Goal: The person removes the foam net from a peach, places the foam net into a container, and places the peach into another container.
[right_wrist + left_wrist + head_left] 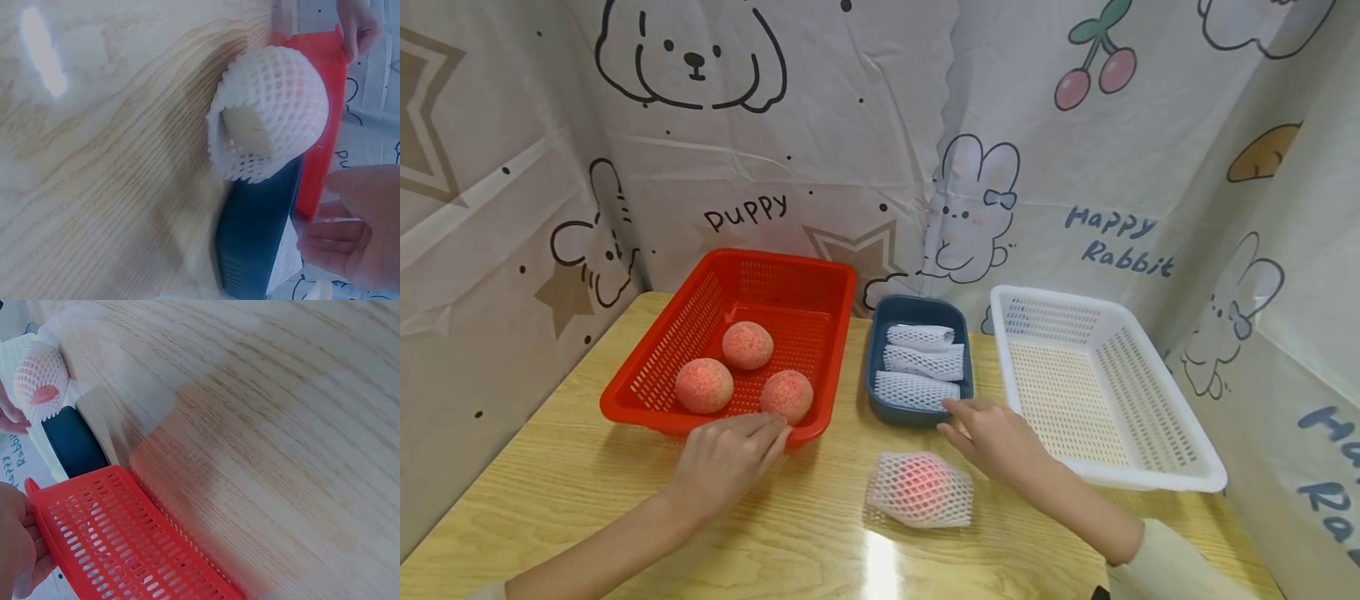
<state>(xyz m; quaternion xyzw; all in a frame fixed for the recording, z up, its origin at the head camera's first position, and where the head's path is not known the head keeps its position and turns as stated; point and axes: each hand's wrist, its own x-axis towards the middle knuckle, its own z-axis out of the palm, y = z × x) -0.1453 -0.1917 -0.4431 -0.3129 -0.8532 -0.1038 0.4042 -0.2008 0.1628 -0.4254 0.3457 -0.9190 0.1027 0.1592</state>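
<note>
My left hand point(726, 458) is at the front rim of the red basket point(842, 333). Its fingertips reach over the rim, close in front of a pink peach point(787, 395); whether they touch it I cannot tell. Two more peaches point(703, 385) lie deeper in that basket. Over the front right corner of the dark blue bin point(917, 417), my right hand point(1000, 442) has loosely bent fingers, the tips beside the nearest white foam net sleeve point(916, 391). Between the hands, a peach in a foam net point(921, 490) lies on the table, also large in the right wrist view.
Two further rolled foam net sleeves point(922, 361) lie in the blue bin. A white basket point(1172, 400) stands to its right, beside my right forearm. Printed cloth point(865, 125) hangs behind and at both sides of the wooden table point(775, 550).
</note>
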